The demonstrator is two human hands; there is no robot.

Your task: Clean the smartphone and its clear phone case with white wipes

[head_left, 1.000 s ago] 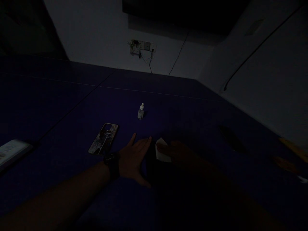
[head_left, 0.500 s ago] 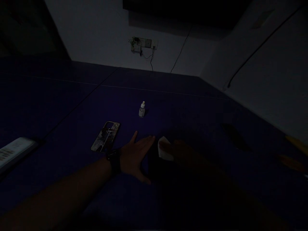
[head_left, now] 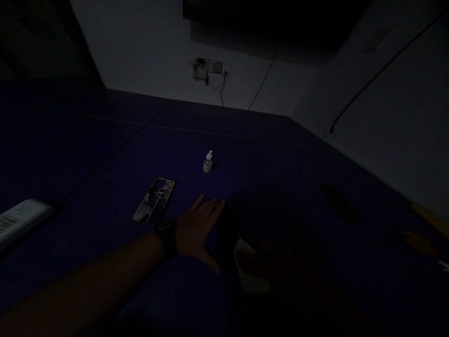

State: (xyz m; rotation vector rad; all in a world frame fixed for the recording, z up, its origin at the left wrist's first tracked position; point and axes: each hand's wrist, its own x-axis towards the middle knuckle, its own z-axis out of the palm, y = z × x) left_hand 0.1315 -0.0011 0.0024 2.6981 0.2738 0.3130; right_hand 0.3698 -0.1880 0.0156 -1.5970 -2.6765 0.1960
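My left hand (head_left: 196, 228) lies flat with its fingers spread, wearing a dark watch (head_left: 166, 233) on the wrist. Its fingertips and thumb reach the edge of a dark patch, too dim to tell as an object or shadow. Over that patch my right hand (head_left: 268, 262), mostly lost in darkness, presses a folded white cloth (head_left: 250, 276) under its fingers. Beyond my left hand, a small dropper bottle (head_left: 207, 164) with a white cap stands upright. A patterned phone case (head_left: 154, 201) lies flat to the left of that hand.
The dark blue surface (head_left: 119, 187) runs back to a wall with sockets (head_left: 209, 67) and cables. At the left edge lies a white power strip-like block (head_left: 23, 217). On the right are a dark flat object (head_left: 340, 204), an orange item (head_left: 420, 243) and a yellow one (head_left: 430, 218).
My right hand has moved the white cloth down toward me, and more of the cloth shows. My left hand stays spread in nearly the same place.
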